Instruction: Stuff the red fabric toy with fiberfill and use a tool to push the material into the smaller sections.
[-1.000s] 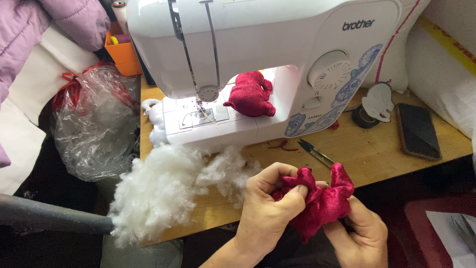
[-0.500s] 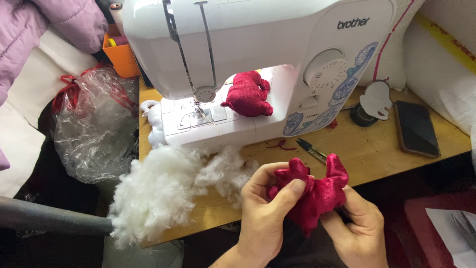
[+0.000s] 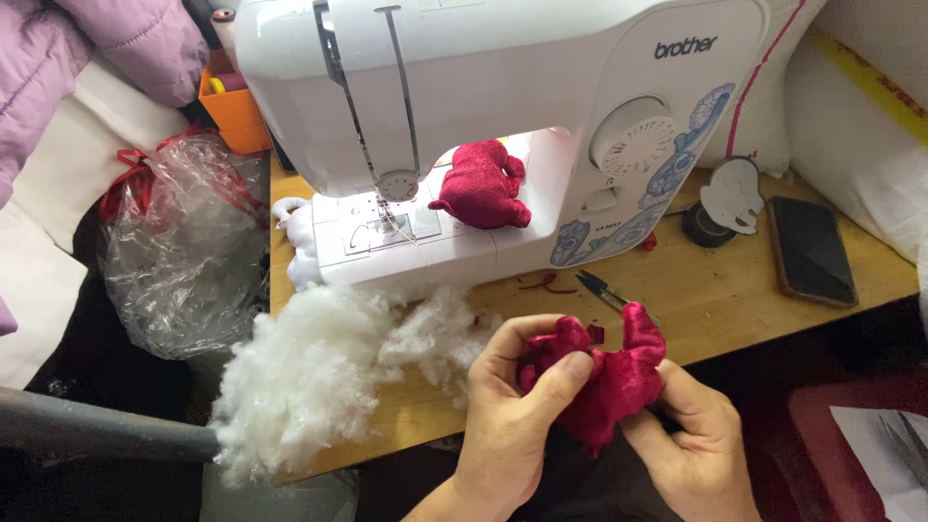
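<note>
Wooden tabletop (image 3: 735, 300) fills the middle of the view, and a white sewing machine (image 3: 503, 126) stands on it as the landmark for everything else. On the machine's bed lies a finished red plush toy (image 3: 480, 186). In front of the machine, toward its left end, a heap of white stuffing (image 3: 309, 372) spreads over the table edge; left of the machine sits a crumpled clear plastic bag (image 3: 179, 251). To the machine's right lie a dark phone (image 3: 810, 251) and a white cardboard cutout (image 3: 732, 193), and small snips (image 3: 604, 288) rest just in front of its base. Below the machine, at the table's near edge, both hands close around a red velvet toy skin (image 3: 609, 382): the left hand (image 3: 512, 425) pinches its upper part between thumb and forefinger, the right hand (image 3: 691, 449) cups it from beneath. By the look of it, the skin is being worked into shape, perhaps while it is filled; reaching the stuffing would call for one hand to come free. Any opening in the skin is hidden by the fingers, and the right hand's fingertips are tucked out of sight.
</note>
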